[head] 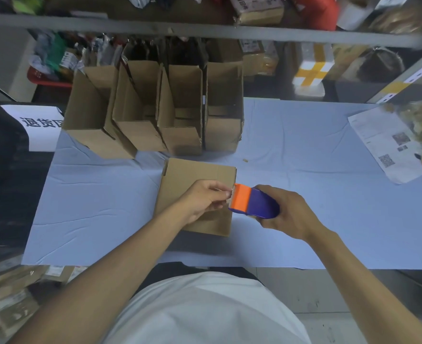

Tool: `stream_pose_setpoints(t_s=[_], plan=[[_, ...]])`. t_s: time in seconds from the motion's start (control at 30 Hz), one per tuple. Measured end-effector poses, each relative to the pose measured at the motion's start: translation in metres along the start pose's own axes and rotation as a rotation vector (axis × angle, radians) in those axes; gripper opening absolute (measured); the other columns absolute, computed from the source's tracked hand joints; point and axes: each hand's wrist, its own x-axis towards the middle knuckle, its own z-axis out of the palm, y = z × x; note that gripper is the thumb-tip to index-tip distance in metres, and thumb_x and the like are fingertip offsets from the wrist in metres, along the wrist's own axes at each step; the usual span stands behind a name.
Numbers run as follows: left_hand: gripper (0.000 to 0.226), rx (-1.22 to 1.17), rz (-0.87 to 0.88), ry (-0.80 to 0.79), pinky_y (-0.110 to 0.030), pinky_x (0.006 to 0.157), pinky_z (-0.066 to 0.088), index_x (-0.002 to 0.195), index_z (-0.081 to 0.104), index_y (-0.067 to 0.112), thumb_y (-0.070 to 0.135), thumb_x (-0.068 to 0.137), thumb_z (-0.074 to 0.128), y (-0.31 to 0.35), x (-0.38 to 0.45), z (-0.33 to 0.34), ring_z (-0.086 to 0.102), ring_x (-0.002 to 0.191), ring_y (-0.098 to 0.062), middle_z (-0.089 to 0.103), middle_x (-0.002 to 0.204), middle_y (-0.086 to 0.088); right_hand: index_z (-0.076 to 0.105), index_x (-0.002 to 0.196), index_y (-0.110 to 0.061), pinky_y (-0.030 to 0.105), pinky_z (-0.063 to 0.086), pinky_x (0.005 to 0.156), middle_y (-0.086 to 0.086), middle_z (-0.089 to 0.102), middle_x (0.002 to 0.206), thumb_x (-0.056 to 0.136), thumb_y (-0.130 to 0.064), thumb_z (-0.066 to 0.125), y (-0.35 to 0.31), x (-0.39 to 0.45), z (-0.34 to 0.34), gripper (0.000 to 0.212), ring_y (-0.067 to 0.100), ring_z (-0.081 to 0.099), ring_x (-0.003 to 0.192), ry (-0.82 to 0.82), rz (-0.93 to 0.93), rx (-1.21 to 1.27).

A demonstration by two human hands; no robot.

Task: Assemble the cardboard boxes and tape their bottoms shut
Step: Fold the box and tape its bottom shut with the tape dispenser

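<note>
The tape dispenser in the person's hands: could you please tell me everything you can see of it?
The tape dispenser looks plastic, with a purple body and an orange head at its left end. It is held above the table, lying roughly level over the right edge of the cardboard box. The right hand grips the purple body from the right, while the left hand pinches at the orange head, apparently at the tape end. The roll itself is hidden.

Plain brown box (195, 175) on a pale blue cloth (304, 194); four more brown boxes (180, 135) behind it. The dispenser (254, 202) is orange at the nose and deep purple-blue at the body. White shirt (205, 311). A white sign (37, 125) carries black characters. White sheet (388, 145) with grey print and dark square codes. A white parcel (311, 73) crossed with yellow tape. Grey shelf rail (205, 29)
</note>
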Motion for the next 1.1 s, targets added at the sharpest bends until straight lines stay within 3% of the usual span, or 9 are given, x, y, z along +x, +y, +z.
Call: stream_pose_setpoints(t_s=[0.27, 0.57, 0.73, 0.97, 1.1], plan=[[0.011, 0.196, 0.047, 0.173, -0.025, 0.062, 0.051, 0.083, 0.068, 0.011, 0.0, 0.085, 0.068, -0.005, 0.001, 0.004, 0.063, 0.068, -0.015, 0.069, 0.077, -0.007, 0.043, 0.12, -0.047, 0.022, 0.051, 0.07, -0.021, 0.063, 0.098, 0.069, -0.038, 0.078, -0.001, -0.001, 0.002, 0.062, 0.008, 0.059, 0.086, -0.035, -0.023, -0.018], [0.014, 0.362, 0.063, 0.201, -0.023, 0.056, 0.046, 0.082, 0.063, 0.009, -0.004, 0.082, 0.068, -0.005, -0.004, 0.008, 0.054, 0.051, -0.016, 0.063, 0.067, -0.01, 0.044, 0.125, -0.044, 0.028, 0.053, 0.074, -0.021, 0.062, 0.103, 0.07, -0.041, 0.077, 0.015, -0.011, -0.014, 0.064, 0.011, 0.06, 0.087, -0.143, -0.034, -0.11], [0.015, 0.443, 0.064, 0.297, -0.027, 0.066, 0.046, 0.082, 0.064, 0.013, 0.0, 0.08, 0.072, 0.0, -0.006, -0.009, 0.058, 0.057, -0.018, 0.066, 0.066, -0.007, 0.044, 0.126, -0.045, 0.027, 0.051, 0.074, -0.022, 0.061, 0.103, 0.071, -0.042, 0.075, 0.033, -0.018, -0.021, 0.064, 0.009, 0.058, 0.086, -0.165, 0.015, -0.172], [0.014, 0.599, 0.022, 0.303, -0.033, 0.073, 0.052, 0.087, 0.066, 0.01, 0.005, 0.078, 0.075, -0.006, -0.005, -0.012, 0.062, 0.068, -0.021, 0.07, 0.074, -0.009, 0.044, 0.123, -0.047, 0.023, 0.045, 0.066, -0.021, 0.061, 0.096, 0.067, -0.042, 0.069, 0.048, -0.021, -0.007, 0.061, 0.009, 0.056, 0.079, -0.185, 0.063, -0.24], [0.016, 0.735, 0.014, 0.379, -0.035, 0.081, 0.055, 0.079, 0.064, 0.019, 0.01, 0.077, 0.076, -0.007, 0.0, -0.001, 0.067, 0.088, -0.026, 0.073, 0.09, -0.008, 0.044, 0.123, -0.047, 0.019, 0.039, 0.062, -0.022, 0.061, 0.095, 0.068, -0.042, 0.07, 0.055, -0.019, 0.0, 0.061, 0.008, 0.055, 0.079, -0.191, 0.092, -0.247]])
